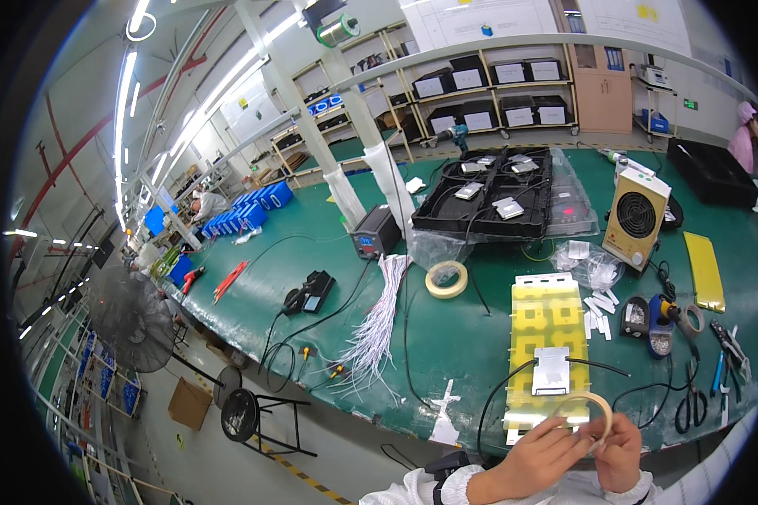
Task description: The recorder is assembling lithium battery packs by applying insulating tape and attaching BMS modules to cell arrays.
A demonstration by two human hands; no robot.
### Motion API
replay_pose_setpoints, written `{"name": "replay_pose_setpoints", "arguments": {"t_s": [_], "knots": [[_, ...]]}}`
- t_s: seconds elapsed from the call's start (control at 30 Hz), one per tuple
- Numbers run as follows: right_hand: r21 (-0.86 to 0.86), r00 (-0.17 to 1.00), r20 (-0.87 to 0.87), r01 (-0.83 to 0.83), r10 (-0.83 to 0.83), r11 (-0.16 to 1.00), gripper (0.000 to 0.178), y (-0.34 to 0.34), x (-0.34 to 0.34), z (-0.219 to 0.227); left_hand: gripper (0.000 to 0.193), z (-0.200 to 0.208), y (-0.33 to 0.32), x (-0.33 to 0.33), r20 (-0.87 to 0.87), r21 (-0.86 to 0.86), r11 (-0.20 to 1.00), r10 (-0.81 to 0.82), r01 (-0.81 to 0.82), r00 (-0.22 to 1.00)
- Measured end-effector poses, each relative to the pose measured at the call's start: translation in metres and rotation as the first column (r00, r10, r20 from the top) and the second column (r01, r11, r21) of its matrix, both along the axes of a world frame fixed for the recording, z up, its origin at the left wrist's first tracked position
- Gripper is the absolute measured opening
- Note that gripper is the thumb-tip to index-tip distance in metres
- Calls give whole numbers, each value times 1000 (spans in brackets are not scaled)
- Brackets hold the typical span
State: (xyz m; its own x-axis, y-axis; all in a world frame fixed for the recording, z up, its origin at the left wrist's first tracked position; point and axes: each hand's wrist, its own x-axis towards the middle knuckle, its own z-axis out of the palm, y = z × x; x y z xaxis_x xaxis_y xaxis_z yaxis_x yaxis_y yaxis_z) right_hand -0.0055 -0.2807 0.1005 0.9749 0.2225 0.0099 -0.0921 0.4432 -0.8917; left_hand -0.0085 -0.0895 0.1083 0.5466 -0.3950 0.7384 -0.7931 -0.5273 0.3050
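Observation:
A thin roll of cream masking tape is held at the near edge of the green bench. My right hand is closed round its lower right side. The fingers of my left hand are bent against its near side, pinching at the tape; their tips are partly hidden. Just beyond the roll lies a silver rectangular module with a black cable leading off each side. It rests on a yellow perforated sheet with a pale border.
Scissors, pliers and a soldering iron in its stand lie to the right. A fan unit and black trays stand farther back. Left of the sheet are another tape roll and a white wire bundle.

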Motion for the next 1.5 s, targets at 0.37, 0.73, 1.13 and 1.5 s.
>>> {"name": "replay_pose_setpoints", "arguments": {"t_s": [0.37, 0.73, 1.13, 1.5], "knots": [[-534, 595, 781, 483, 187, 694, 33, 7, 45, 43, 16, 3, 8, 12, -274, -205, 973, 46, -105, 961], [-493, 248, 834, 736, 493, 464, 24, -4, 47, 43, 25, 8, 10, 8, -185, 9, 999, 39, -38, 982], [-615, 401, 787, 447, 469, 649, 19, -10, 68, 54, 27, 27, 27, 17, -191, 113, 989, -77, 99, 979], [-573, 685, 687, 306, 242, 760, 20, -11, 42, 62, 24, 26, 23, 16, -72, 111, 992, 67, -59, 995]]}}
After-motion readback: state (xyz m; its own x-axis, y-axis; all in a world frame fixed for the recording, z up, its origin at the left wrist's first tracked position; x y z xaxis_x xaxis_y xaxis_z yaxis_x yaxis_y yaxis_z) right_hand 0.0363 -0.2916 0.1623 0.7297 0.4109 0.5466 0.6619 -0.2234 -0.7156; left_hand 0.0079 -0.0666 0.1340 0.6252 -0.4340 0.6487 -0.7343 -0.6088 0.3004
